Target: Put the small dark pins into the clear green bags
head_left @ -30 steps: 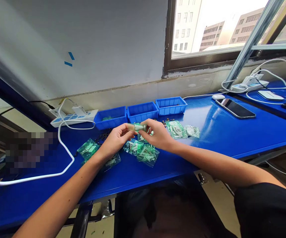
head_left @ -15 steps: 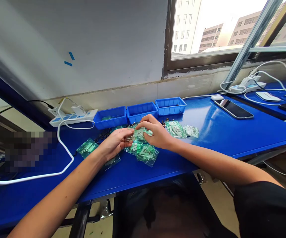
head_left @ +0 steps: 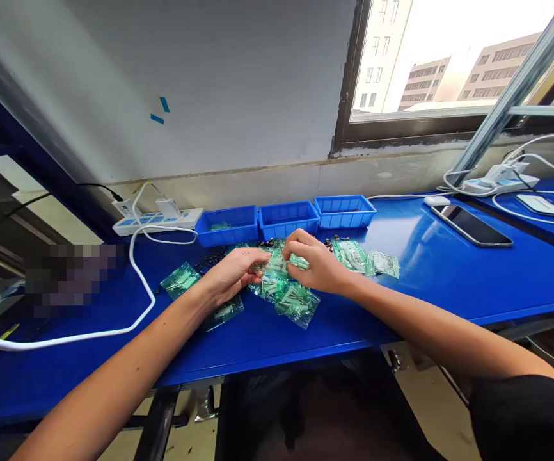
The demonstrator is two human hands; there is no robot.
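Packet up in the fingers, folks: a clear green packet [head_left: 276, 262] with pale pieces showing inside, held between the two hands, just above the near pile of packets [head_left: 297, 303]. Left hand [head_left: 231, 272] has it, thumb above and fingers beneath, pinched at its left edge. Over on the other side, right hand [head_left: 318, 262] arches in, fingers curled, thumb and fingertips right at the packet's right edge; whether they grip it or merely touch, I cannot tell. And here's the relation that counts: the packet lies to the right of the left hand and to the left of the right hand, its longer way seemingly running crosswise from one to the other, though the green beneath blurs its outline. Neither hand is clearly nearer; both are right at it. Behind them, three blue bins stand in a row: left bin [head_left: 226, 225] with something green inside, middle bin [head_left: 289, 219], right bin [head_left: 345, 212]. More on the blue bench [head_left: 450, 275]: a flat packet [head_left: 180, 280] beyond the left forearm, dark small parts [head_left: 210, 260] near the left bin, and two packets [head_left: 352, 256] to the right of the right hand.
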